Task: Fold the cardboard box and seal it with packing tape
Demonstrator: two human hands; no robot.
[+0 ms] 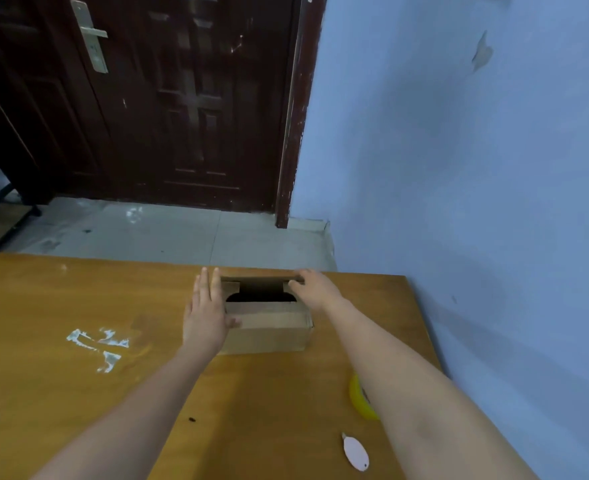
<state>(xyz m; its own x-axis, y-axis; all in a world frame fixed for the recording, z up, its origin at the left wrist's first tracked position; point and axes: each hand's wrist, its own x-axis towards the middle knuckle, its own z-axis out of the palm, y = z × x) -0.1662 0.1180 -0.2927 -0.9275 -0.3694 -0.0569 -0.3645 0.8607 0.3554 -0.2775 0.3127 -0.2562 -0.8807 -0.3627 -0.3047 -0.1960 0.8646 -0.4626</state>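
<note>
A small brown cardboard box stands upright on the wooden table, its top partly open with a dark gap showing between the flaps. My left hand lies flat against the box's left side, fingers straight and the thumb on the front face. My right hand rests on the right top flap, fingers pressing it down at the far right corner. A yellow roll of packing tape lies on the table near me, mostly hidden behind my right forearm.
A small pink-white cutter lies at the table's near right. White tape remnants stick to the tabletop on the left. A blue wall runs along the table's right edge. Beyond the far edge are a tiled floor and a dark door.
</note>
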